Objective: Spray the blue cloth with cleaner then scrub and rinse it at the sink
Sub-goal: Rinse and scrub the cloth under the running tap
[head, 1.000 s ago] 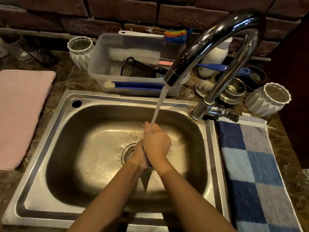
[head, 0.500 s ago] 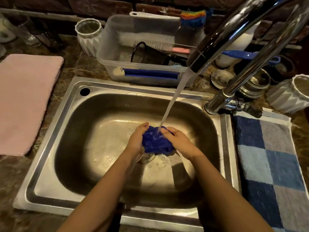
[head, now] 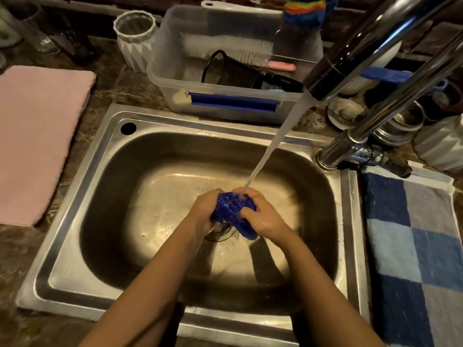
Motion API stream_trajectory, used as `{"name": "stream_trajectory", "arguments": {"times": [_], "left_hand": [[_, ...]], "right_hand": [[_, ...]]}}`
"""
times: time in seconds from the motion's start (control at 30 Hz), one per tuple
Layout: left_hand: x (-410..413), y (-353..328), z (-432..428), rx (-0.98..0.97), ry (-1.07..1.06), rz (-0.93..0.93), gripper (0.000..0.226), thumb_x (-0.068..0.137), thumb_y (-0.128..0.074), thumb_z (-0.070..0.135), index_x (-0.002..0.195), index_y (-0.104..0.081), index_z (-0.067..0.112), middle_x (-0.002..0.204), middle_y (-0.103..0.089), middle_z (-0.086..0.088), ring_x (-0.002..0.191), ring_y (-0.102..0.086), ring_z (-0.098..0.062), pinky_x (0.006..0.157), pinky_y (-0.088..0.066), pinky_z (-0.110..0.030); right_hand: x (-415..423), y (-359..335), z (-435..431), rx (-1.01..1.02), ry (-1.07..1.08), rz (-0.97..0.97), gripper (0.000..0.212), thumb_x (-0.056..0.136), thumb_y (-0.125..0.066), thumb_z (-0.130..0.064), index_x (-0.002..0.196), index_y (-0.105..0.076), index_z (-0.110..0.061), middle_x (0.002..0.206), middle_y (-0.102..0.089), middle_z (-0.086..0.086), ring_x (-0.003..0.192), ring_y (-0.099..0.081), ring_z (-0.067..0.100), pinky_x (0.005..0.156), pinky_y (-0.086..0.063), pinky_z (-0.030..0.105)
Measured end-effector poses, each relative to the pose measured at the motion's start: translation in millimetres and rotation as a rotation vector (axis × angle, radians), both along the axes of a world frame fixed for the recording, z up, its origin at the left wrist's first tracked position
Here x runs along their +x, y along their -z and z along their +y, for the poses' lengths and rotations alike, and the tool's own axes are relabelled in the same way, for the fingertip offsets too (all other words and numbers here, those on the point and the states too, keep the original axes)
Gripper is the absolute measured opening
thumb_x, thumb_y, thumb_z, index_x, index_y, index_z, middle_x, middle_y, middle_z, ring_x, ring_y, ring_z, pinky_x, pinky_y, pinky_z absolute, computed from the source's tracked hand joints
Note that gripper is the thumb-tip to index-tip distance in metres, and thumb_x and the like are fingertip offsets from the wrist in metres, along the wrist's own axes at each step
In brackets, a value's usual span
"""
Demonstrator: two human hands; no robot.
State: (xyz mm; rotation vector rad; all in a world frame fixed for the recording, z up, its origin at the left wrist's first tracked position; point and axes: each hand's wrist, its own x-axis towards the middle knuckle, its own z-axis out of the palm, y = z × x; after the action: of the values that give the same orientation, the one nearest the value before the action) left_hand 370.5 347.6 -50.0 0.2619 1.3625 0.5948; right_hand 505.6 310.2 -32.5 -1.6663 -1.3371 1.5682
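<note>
Here we see two bare forearms, smooth and uncovered right down to the wrists — the right hand (head: 263,216) glistening wet across its back, the left hand (head: 203,212) duller, in shadow.

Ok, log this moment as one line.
rinse | left hand grips blue cloth | right hand grips blue cloth | tap running | over sink

Two hands (head: 204,212) (head: 261,217), one blue cloth (head: 231,209), one sink (head: 75,221), two white vases (head: 136,38) (head: 441,144), two towels (head: 37,141) (head: 413,246)

You work in dim, warm light; glare pools in the sink (head: 162,201). Shadows fall toward you; edges bow and smear.
</note>
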Motion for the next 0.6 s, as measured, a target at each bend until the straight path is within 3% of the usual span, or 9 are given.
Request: {"name": "stream_trajectory", "arguments": {"times": [0.07,0.17,0.27,0.33,0.4,0.47,0.53,0.6], "left_hand": [[7.8,4.8,-4.8,0.039,-0.053,0.017,0.016,0.084,-0.051,0.007,0.068,-0.056,0.007,0.063,-0.059,-0.011,0.049,-0.06,-0.017,0.043,-0.048,-0.021],[22.3,11.2,-17.7,0.123,-0.103,0.005,0.03,0.091,-0.049,0.019,0.065,-0.06,0.01,0.051,-0.06,-0.002,0.055,-0.057,-0.016,0.049,-0.049,-0.025],[33.4,14.6,-30.3,0.198,-0.097,0.072,0.034,0.094,-0.047,0.025,0.063,-0.058,0.016,0.047,-0.06,0.007,0.058,-0.057,-0.014,0.056,-0.048,-0.025],[35.1,16.3,-32.9,0.205,-0.068,0.162,0.033,0.094,-0.047,0.032,0.068,-0.061,0.018,0.063,-0.066,0.002,0.069,-0.064,-0.016,0.066,-0.053,-0.029],[32.5,17.0,-31.5,0.233,-0.062,0.209,0.032,0.093,-0.046,0.037,0.072,-0.063,0.021,0.076,-0.067,-0.003,0.081,-0.065,-0.022,0.073,-0.055,-0.033],[29.4,15.6,-27.6,0.292,-0.036,0.251,0.031,0.092,-0.047,0.042,0.074,-0.063,0.023,0.074,-0.067,0.001,0.073,-0.065,-0.015,0.057,-0.052,-0.019],[24.1,15.2,-20.9,0.291,-0.039,0.25,0.032,0.087,-0.052,0.048,0.078,-0.065,0.019,0.075,-0.069,0.0,0.069,-0.065,-0.012,0.056,-0.052,-0.017],[19.9,10.5,-12.7,0.175,-0.097,0.119,0.042,0.081,-0.06,0.051,0.089,-0.067,0.011,0.081,-0.071,-0.008,0.076,-0.068,-0.021,0.072,-0.057,-0.033]], "right_hand": [[-20.8,-3.1,-3.1,0.069,0.094,-0.088,0.01,0.086,-0.056,-0.03,0.095,-0.052,-0.026,0.106,-0.045,-0.003,0.09,-0.054,0.01,0.076,-0.046,0.013],[-44.2,-1.1,3.6,0.119,0.304,-0.327,0.03,0.088,-0.046,-0.051,0.068,-0.045,-0.029,0.082,-0.05,-0.006,0.074,-0.055,0.014,0.062,-0.044,0.024],[-41.4,4.1,20.9,0.081,0.518,-0.367,0.039,0.093,-0.04,-0.048,0.059,-0.042,-0.028,0.063,-0.05,-0.008,0.065,-0.056,0.016,0.055,-0.043,0.026],[-35.1,12.2,28.5,0.02,0.578,-0.216,0.041,0.095,-0.041,-0.041,0.058,-0.047,-0.024,0.063,-0.052,-0.003,0.069,-0.056,0.02,0.069,-0.05,0.039],[-32.8,17.7,27.8,-0.005,0.629,-0.031,0.04,0.095,-0.044,-0.035,0.059,-0.051,-0.02,0.064,-0.053,0.004,0.07,-0.053,0.022,0.08,-0.048,0.046],[-27.8,19.6,23.5,-0.015,0.637,0.017,0.037,0.096,-0.041,-0.034,0.063,-0.049,-0.019,0.07,-0.054,0.012,0.074,-0.052,0.028,0.081,-0.047,0.05],[-21.4,21.7,14.8,0.022,0.51,-0.161,0.033,0.096,-0.032,-0.036,0.069,-0.045,-0.022,0.078,-0.056,0.012,0.077,-0.055,0.03,0.078,-0.048,0.051],[-26.5,21.1,1.7,0.193,0.31,-0.384,0.026,0.094,-0.028,-0.039,0.082,-0.046,-0.026,0.088,-0.056,0.005,0.079,-0.056,0.024,0.071,-0.051,0.044]]}}
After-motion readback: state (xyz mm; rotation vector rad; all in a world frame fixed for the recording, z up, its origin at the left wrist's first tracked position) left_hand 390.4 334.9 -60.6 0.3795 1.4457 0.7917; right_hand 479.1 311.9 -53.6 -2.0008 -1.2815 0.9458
